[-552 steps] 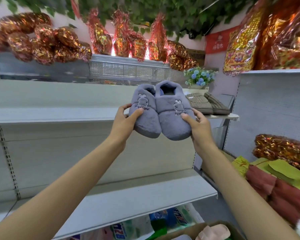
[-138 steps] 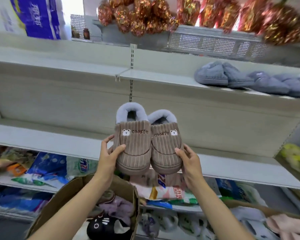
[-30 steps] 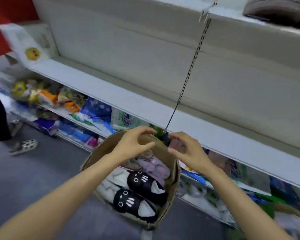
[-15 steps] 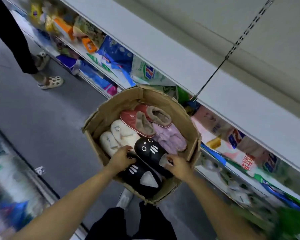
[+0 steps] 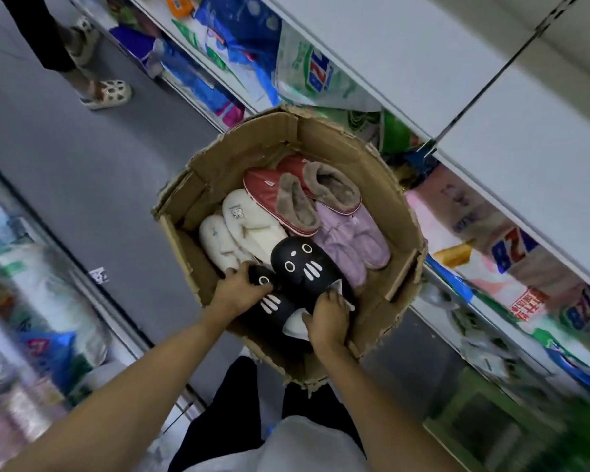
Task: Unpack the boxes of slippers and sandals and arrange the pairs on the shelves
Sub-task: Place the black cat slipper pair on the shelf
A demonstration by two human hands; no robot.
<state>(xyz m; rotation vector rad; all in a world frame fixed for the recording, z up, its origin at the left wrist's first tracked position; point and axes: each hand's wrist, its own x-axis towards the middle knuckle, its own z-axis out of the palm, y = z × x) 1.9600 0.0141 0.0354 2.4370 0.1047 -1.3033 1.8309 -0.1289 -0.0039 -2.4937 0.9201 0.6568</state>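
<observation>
Slippers (image 5: 307,267) in box (image 5: 399,206); shelf (image 5: 406,63) behind.

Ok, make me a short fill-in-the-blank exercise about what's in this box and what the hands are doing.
1. Both hands, left hand and right hand, take grip of the ____ cat-face slippers.
2. The slippers lie in a ____ box.
3. Beside the white pair and under the red pair lies a ____ pair.
4. The red pair has a ____ fur lining.

Missing words: black; cardboard; lilac; brown
</observation>
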